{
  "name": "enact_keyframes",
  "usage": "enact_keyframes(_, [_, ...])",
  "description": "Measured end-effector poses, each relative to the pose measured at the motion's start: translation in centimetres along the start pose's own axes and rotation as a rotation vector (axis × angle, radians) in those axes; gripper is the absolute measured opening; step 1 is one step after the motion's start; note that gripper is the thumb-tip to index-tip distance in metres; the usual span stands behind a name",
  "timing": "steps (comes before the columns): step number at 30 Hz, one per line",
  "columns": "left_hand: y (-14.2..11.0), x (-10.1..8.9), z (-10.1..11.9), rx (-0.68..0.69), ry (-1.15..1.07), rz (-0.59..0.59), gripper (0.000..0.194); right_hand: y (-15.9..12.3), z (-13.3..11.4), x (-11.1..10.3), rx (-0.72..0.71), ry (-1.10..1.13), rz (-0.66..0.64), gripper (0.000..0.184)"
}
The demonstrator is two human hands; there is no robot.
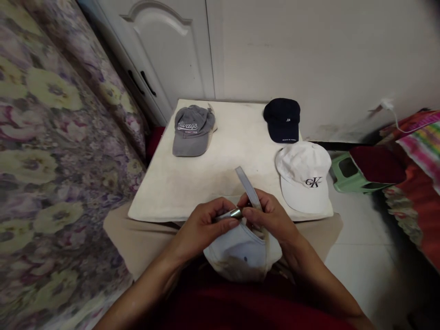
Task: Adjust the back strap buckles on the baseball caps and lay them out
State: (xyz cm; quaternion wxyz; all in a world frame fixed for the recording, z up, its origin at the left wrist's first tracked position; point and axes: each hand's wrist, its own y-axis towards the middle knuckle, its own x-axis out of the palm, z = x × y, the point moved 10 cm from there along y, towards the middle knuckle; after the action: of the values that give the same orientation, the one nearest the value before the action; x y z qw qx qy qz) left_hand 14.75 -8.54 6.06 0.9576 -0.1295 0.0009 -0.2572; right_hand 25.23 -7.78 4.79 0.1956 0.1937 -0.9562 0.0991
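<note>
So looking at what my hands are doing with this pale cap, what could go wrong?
The strap's loose end sticks up past your right hand, so it might slip or twist. Your left hand pinches close to the metal buckle, which could nip a fingertip. The white cap sits by the table's right edge; a bump might knock it off.

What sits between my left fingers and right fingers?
The metal buckle of the pale cap shows between left hand and right hand in the head view.
</note>
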Motion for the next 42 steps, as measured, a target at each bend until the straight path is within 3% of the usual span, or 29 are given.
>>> enact_keyframes(4, [-0.3, -1.1, 0.2, 0.027, -0.010, 0.019, 0.019, 0.3, -0.3, 0.2, -0.033, 0.035, -0.016, 0.022])
enact_keyframes(12, [-1.7, -3.6, 2.0, 0.138, 0.283, 0.156, 0.020, 1.5, -1.4, 0.2, -0.075, 0.081, 0.118, 0.025])
enact_keyframes(17, [-2.1, -4.9, 1.2, 0.182, 0.194, 0.201, 0.024, 2.6, -2.1, 1.3, -0.111, 0.096, 0.122, 0.020])
enact_keyframes(21, [-2.3, -5.4, 0.4, 0.216, 0.133, 0.193, 0.018, 3.1, -0.2, 2.6, -0.019, -0.092, 0.064, 0.022])
enact_keyframes(28, [-3.0, -5.4, 1.6, 0.398, 0.488, 0.277, 0.012, 3.3, 1.8, 4.1, -0.020, -0.129, 0.045, 0.021])
enact_keyframes(32, [-2.5, -6.2, 1.1, 0.336, 0.483, 0.270, 0.007, 3.7, 2.3, 3.6, -0.004, -0.138, 0.071, 0.026])
enact_keyframes(36, [-1.9, -8.4, 2.6, 0.325, 0.372, 0.392, 0.009, 3.5, 1.1, 2.0, -0.020, 0.012, 0.153, 0.032])
enact_keyframes(39, [-1.9, -9.2, 4.1, 0.368, 0.310, 0.469, 0.012, 2.2, 0.0, 2.2, -0.039, 0.004, 0.016, 0.056])
enact_keyframes(42, [-2.2, -9.7, 4.6, 0.367, 0.239, 0.535, 0.011, -0.1, 1.1, 2.2, 0.028, -0.109, -0.133, 0.073])
